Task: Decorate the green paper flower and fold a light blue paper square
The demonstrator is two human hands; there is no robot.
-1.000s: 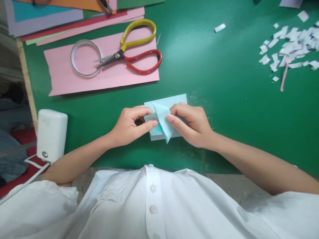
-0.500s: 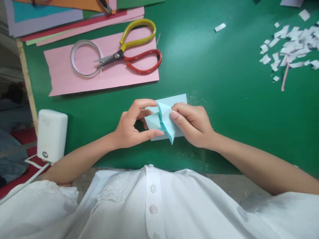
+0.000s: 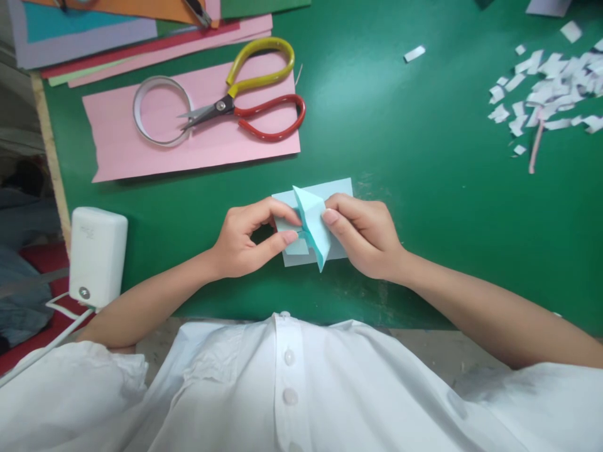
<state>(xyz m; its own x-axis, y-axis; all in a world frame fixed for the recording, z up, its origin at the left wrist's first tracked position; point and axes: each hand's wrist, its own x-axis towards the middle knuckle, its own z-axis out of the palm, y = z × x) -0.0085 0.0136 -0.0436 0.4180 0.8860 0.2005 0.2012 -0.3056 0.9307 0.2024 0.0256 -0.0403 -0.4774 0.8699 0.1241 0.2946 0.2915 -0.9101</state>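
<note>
A folded light-blue paper piece (image 3: 312,216) with pointed ends stands tilted between my hands. My right hand (image 3: 365,235) pinches its right side between thumb and bent fingers. My left hand (image 3: 254,238) is closed on the left part of the same folded paper, thumb and forefinger near its middle crease. Beneath lies a flat pale-blue paper sheet (image 3: 340,187), partly covered by the folded piece and my fingers. Some of the folds are hidden behind my fingertips.
Scissors (image 3: 220,105) with yellow and red handles and a tape ring (image 3: 136,113) rest on pink paper (image 3: 141,157). Coloured sheets (image 3: 94,47) are stacked at the back left. A white power bank (image 3: 98,251) with a cable stands left. White paper scraps (image 3: 560,85) lie right.
My left thumb and forefinger have come closer together, from the paper's outer edges to its middle. The left flap has folded inward, and the folded paper's top point has shifted slightly left.
</note>
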